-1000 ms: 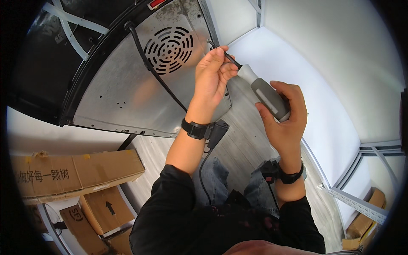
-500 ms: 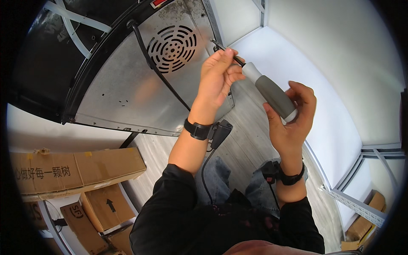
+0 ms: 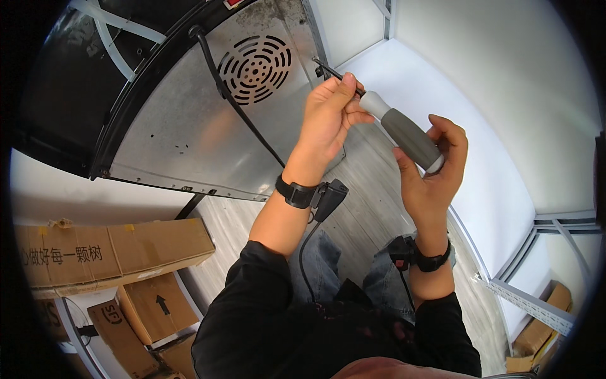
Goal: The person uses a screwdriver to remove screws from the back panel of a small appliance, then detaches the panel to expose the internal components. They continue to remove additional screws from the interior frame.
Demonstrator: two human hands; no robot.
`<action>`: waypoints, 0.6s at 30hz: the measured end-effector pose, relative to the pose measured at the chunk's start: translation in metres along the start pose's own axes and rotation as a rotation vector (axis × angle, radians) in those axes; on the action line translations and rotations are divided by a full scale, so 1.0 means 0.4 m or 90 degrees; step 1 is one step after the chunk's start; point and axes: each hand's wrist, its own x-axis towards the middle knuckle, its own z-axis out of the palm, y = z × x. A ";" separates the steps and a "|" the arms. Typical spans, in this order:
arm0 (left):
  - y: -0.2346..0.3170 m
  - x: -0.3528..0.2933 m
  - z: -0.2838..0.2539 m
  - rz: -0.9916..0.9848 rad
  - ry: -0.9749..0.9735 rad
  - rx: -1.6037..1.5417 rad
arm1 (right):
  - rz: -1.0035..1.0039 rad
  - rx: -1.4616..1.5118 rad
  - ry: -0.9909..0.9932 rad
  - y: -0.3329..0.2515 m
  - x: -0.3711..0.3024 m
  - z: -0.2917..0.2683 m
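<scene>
One grey screwdriver (image 3: 409,138) slants diagonally, tip up-left toward the metal panel (image 3: 183,117).

A line of large dark characters (image 3: 60,256) is running along the side of a long brown carton (image 3: 167,243), and a small pale label (image 3: 150,273) is sitting near its lower edge, its print too small to read. Below, a black arrow (image 3: 162,304) is marking a brown box (image 3: 140,306), pointing toward the long carton. Just left, a darker brown box (image 3: 132,344) is bearing a dark lettered emblem (image 3: 113,314). At the upper edge of the view, a red-and-white label (image 3: 234,3) is showing beside the grey metal panel (image 3: 161,129), its content cut off.
</scene>
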 end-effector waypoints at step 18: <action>0.007 0.027 -0.041 0.087 0.067 0.058 | 0.075 0.030 -0.039 0.002 -0.009 0.006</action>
